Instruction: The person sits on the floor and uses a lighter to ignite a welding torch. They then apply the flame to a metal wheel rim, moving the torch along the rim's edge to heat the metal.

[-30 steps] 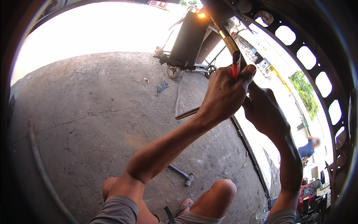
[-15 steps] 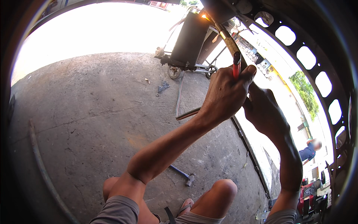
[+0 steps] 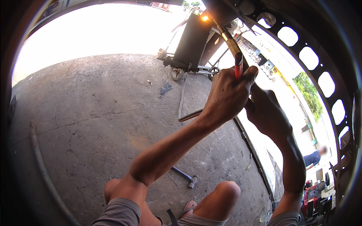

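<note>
My left hand [image 3: 227,93] is closed round a gas torch [image 3: 230,42] with a brass-coloured tube and a red part at the grip. The torch slants up and away. At its far end an orange flame [image 3: 205,18] glows against the underside of a dark metal panel [image 3: 222,9]. My right hand [image 3: 268,111] is bent inward, touching or almost touching the left one. Its fingers are curled, but shadow and the left hand hide what they grip. Below my left wrist, a pair of hoses [image 3: 190,115] loops out and runs toward a wheeled cart.
The wheeled cart [image 3: 190,41] with a dark upright panel stands ahead on the concrete floor [image 3: 94,109]. Near my feet lies a hammer [image 3: 192,181]. A long pipe or hose [image 3: 45,173] curves at left. A perforated metal frame [image 3: 301,41] arches at right; beyond it is a person [image 3: 313,157].
At the torch's tip the glow looks rounder and brighter. Both hands and the torch have barely moved. In the background, the person has shifted slightly right.
</note>
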Available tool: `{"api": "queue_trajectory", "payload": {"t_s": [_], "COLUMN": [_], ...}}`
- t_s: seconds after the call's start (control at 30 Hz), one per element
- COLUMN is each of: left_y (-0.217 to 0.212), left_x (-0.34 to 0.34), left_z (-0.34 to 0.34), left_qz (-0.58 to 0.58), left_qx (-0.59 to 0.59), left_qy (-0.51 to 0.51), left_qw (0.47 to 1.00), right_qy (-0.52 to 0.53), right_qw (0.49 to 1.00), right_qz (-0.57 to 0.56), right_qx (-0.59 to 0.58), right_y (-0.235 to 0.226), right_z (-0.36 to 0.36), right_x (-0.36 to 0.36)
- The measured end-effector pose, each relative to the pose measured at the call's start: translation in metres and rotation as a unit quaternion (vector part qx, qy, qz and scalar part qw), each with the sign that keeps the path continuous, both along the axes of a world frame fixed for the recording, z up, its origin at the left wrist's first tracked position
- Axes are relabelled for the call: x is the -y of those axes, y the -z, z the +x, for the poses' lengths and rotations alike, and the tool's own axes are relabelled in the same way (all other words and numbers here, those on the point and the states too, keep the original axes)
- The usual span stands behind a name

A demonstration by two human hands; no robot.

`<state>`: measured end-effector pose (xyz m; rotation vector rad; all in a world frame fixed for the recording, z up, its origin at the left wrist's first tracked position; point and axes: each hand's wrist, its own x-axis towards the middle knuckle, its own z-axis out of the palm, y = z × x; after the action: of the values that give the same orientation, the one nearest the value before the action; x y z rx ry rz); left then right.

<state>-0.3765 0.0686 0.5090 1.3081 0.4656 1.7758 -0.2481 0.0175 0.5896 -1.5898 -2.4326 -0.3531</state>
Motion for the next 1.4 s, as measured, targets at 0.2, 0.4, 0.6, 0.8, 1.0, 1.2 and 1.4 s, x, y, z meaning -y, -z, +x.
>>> {"api": "queue_trajectory", "payload": {"t_s": [0.2,0.4,0.6,0.8,1.0,1.2,1.4], "left_y": [0.0001,0.0007,0.0024,0.0045,0.0032,0.0019,0.0011], "left_x": [0.0002,-0.0026,-0.0069,-0.0088,-0.0077,-0.0052,-0.0044], "left_z": [-0.0009,-0.0009,0.0013,0.0032,0.0028,0.0009,-0.0003], "left_qz": [-0.002,0.005,0.011,0.009,0.01,0.009,0.007], "left_qx": [-0.001,0.0,0.017,0.027,0.027,0.014,0.012], "left_qy": [-0.001,-0.01,0.006,0.012,0.01,-0.001,-0.004], "left_qw": [1.0,1.0,1.0,1.0,1.0,1.0,1.0], "right_qy": [-0.017,0.012,0.002,0.002,0.005,0.012,0.018], "right_qw": [1.0,0.999,1.0,0.999,0.999,1.0,0.999], "right_qz": [0.005,-0.034,-0.012,0.002,-0.003,-0.005,-0.029], "right_qx": [0.012,0.004,0.024,0.041,0.034,0.005,-0.001], "right_y": [-0.0001,-0.0046,-0.0019,-0.0009,-0.0021,0.0008,-0.0029], "right_z": [-0.0023,-0.0055,-0.0079,-0.0077,-0.0072,-0.0075,-0.0091], "right_x": [0.0,0.0003,-0.0016,0.0007,0.001,-0.0012,-0.0005]}}
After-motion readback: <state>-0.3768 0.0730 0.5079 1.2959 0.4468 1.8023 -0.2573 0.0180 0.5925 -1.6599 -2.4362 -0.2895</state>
